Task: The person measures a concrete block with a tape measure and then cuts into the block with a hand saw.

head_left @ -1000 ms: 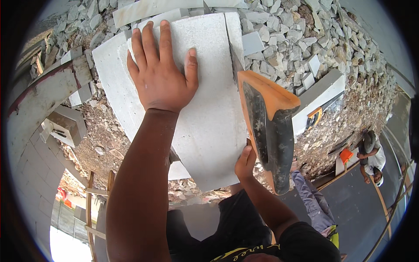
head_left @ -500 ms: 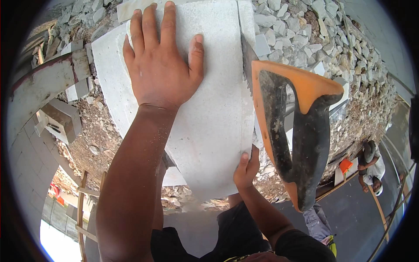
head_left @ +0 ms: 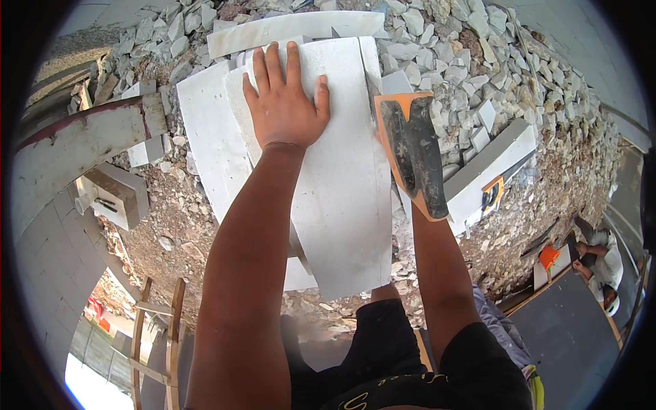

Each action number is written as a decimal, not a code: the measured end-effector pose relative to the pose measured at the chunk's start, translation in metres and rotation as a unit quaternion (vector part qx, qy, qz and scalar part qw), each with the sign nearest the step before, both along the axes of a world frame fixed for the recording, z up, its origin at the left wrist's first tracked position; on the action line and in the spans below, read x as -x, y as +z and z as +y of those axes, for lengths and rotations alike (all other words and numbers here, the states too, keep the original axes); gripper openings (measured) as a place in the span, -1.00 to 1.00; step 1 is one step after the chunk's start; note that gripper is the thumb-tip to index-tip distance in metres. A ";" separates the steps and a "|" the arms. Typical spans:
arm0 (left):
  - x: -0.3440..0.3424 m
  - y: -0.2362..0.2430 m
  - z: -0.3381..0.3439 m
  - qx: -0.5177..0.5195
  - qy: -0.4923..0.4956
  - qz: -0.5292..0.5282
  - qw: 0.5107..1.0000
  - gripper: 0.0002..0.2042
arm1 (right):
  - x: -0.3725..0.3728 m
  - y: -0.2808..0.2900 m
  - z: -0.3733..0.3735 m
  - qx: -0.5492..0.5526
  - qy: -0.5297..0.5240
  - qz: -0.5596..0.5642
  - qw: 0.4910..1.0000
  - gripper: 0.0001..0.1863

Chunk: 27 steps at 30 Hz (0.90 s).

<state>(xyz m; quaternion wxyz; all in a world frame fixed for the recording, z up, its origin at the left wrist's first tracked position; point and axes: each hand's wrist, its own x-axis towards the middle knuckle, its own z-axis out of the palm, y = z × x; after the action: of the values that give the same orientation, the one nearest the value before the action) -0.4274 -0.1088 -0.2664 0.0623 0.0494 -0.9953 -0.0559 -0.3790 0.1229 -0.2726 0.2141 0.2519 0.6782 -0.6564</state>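
Note:
A pale, flat block [head_left: 342, 178] lies in front of me across other slabs, with a long cut near its right edge. My left hand [head_left: 290, 113] presses flat on its upper part, fingers spread and holding nothing. In the cut stands a handsaw [head_left: 413, 147] with an orange and black handle rising toward me; only a little of its blade shows. My right forearm [head_left: 441, 266] reaches up beneath the saw handle. The handle hides my right hand, so whether its fingers grip anything cannot be seen.
Broken rubble [head_left: 471, 68] surrounds the block. A long pale block [head_left: 492, 167] lies to the right, with a second handsaw [head_left: 492, 193] by it. Left are a curved beam [head_left: 82, 133] and a wooden ladder [head_left: 174, 335]. A person in a white helmet [head_left: 601, 266] works far right.
My right hand has left the block's near right edge and moved up behind the saw handle. The handle appears smaller and more upright. My left hand stays on the block; the view has shifted.

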 end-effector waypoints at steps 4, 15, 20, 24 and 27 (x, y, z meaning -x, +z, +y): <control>0.007 -0.001 0.036 -0.037 0.002 -0.011 0.999 -0.32 | -0.035 -0.110 0.108 0.000 -0.282 0.149 0.948 -0.65; 0.006 -0.009 0.007 0.003 0.006 0.074 0.997 -0.34 | -0.017 0.010 -0.024 -0.084 -0.107 0.161 0.977 -0.66; -0.010 0.014 0.003 0.021 -0.002 -0.051 0.998 -0.36 | 0.001 0.107 0.003 0.048 -0.163 0.115 0.979 -0.46; -0.037 0.004 0.018 0.098 -0.015 -0.042 0.994 -0.35 | 0.036 0.184 -0.020 -0.044 0.108 0.110 0.987 -0.34; -0.086 -0.007 0.029 0.064 -0.014 -0.055 0.996 -0.32 | 0.053 0.197 -0.036 -0.282 0.343 0.043 0.895 -0.35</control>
<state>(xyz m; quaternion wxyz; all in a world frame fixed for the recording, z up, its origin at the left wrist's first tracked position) -0.3416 -0.0797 -0.2729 0.0095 0.0341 -0.9993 0.0102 -0.4322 0.0870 -0.0760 0.3164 0.0245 0.8876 -0.3338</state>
